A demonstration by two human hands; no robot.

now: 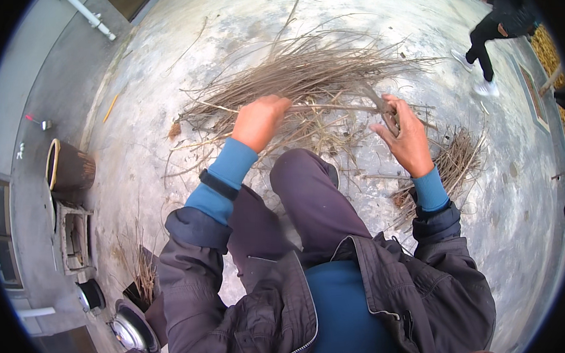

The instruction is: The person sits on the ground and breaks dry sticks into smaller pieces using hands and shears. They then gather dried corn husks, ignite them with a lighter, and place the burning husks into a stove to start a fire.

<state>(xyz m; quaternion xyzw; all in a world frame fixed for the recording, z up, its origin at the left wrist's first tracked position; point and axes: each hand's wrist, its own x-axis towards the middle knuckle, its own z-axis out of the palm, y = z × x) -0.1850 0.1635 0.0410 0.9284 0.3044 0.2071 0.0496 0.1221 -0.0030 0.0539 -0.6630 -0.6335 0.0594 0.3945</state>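
My left hand (262, 122) is closed around one end of a thin dry stick (331, 107), which runs nearly level toward the right. My right hand (407, 137) has its thumb and fingers about a thicker, forked dry branch (384, 108), where the stick's other end meets it. The branch's upper part is blurred. Just beyond both hands, a wide pile of thin dry twigs (295, 73) lies on the concrete ground. Shorter broken bits and straw (320, 125) are scattered beneath the stick, in front of my knees.
A smaller twig bundle (461, 160) lies beside my right forearm. To the left stand a brown bucket (75, 165), a block-like stove (75, 237), and a metal pot (129, 326) near upright twigs (144, 277). A person in dark clothes (494, 32) is at the upper right.
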